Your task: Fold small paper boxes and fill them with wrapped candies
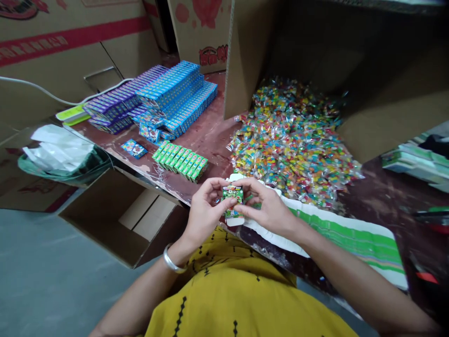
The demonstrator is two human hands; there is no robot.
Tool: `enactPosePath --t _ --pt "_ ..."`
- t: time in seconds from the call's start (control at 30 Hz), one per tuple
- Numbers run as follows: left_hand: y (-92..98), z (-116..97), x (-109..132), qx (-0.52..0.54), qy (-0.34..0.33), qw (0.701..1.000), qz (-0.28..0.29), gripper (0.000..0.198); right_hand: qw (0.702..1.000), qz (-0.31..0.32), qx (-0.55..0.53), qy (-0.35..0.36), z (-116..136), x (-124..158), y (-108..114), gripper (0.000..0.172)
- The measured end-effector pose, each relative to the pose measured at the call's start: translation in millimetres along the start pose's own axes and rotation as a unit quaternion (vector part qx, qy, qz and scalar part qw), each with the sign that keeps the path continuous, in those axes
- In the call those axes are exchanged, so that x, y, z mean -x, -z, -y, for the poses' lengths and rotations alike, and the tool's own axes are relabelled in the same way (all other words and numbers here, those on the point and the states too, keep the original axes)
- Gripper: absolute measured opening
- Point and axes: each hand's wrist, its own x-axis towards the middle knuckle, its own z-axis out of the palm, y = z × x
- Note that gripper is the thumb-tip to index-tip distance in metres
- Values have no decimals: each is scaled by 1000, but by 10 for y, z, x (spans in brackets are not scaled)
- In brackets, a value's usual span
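Observation:
Between my two hands is a small green printed candy box (232,213), its white end flaps standing out at top and bottom. My left hand (209,204) grips the box's left side, thumb across the front. From the right, my right hand (264,204) pinches it the same way. A row of filled green boxes (180,160) stands on the table just beyond my left hand. Under my right forearm lies a long stack of flat green cartons (343,234). Past my right hand spreads a heap of small clear candy packets (284,140).
Stacked blue boxes (175,93) and purple boxes (119,100) stand at the back left of the red table (213,121). A large carton (245,56) lies open behind the candy heap. An open cardboard box (101,220) sits below the table edge, near a bag-lined basket (66,171).

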Motion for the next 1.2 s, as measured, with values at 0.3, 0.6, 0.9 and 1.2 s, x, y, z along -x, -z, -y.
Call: enactPosePath --t 0.3,0.6,0.9,1.2 --pt "281 -81 -105 35 74 996 -30 44 950 -116 289 2 -295 -607 721 14" --pt "264 -1 -171 155 156 975 43 38 834 -115 533 -85 -762 -839 693 29" --pt "158 110 -197 82 74 990 93 39 875 -152 453 -80 -735 -951 780 19" --pt "74 121 -232 -5 47 995 88 31 976 -200 23 82 -47 -597 757 33"
